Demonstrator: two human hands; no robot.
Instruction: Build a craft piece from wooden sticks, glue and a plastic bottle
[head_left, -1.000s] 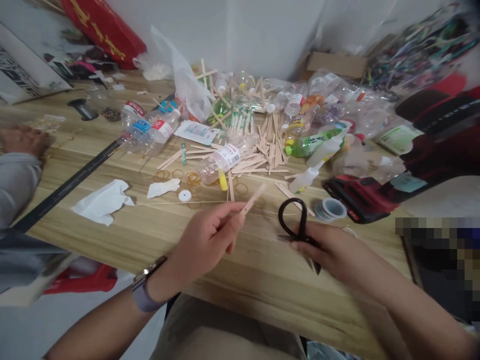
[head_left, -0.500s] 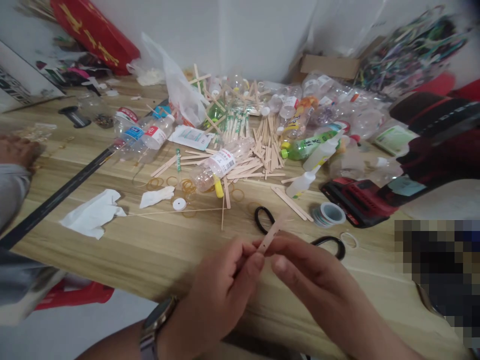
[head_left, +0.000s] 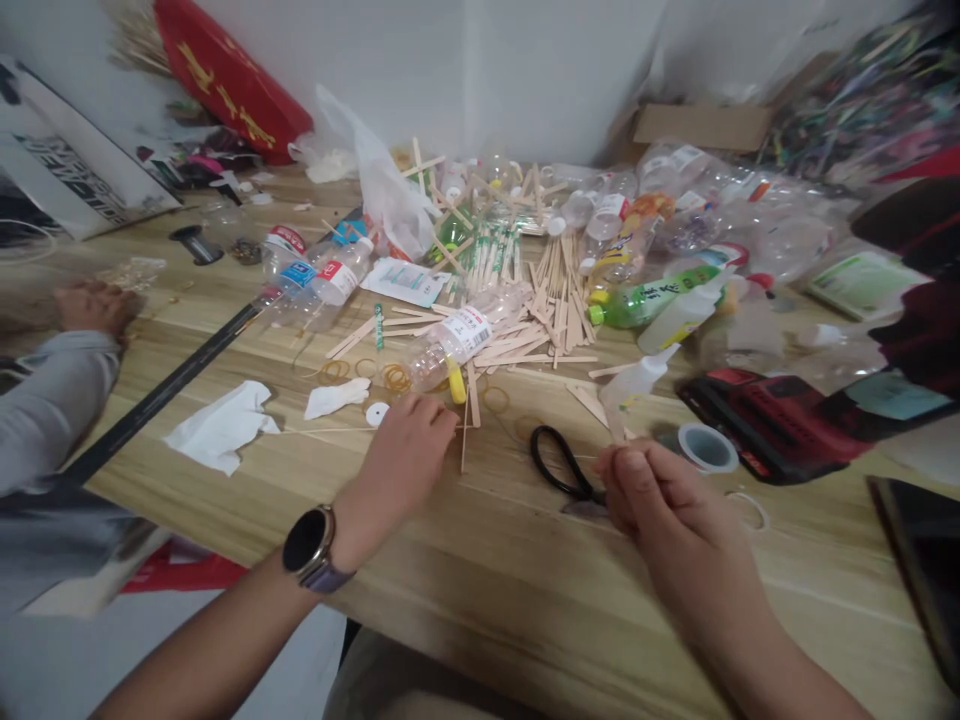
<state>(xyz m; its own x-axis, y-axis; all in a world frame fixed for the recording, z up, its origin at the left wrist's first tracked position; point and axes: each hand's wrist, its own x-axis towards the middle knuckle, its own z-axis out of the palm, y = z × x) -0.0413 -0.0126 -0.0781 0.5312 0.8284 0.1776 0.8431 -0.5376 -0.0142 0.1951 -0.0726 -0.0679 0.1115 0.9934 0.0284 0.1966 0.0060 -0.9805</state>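
Right hand (head_left: pixel 667 505) holds a stick (head_left: pixel 616 428) over the surface (head_left: pixel 480 570).
Its fingers pinch the stick at right, just beside the scissors (head_left: pixel 576 482); the left hand's (head_left: pixel 409 460) fingers curl near the bottle (head_left: pixel 448 343), but whether they hold anything cannot be told.

Head-worn, facing forward and down, hands (head_left: pixel 405 465) near

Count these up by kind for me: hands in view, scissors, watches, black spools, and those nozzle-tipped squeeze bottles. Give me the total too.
Hands: 3 (left hand, right hand, co-worker's hand)
Scissors: 1, partly hidden
Watch: 1
Black spool: 1
Squeeze bottles: 2
Total: 8
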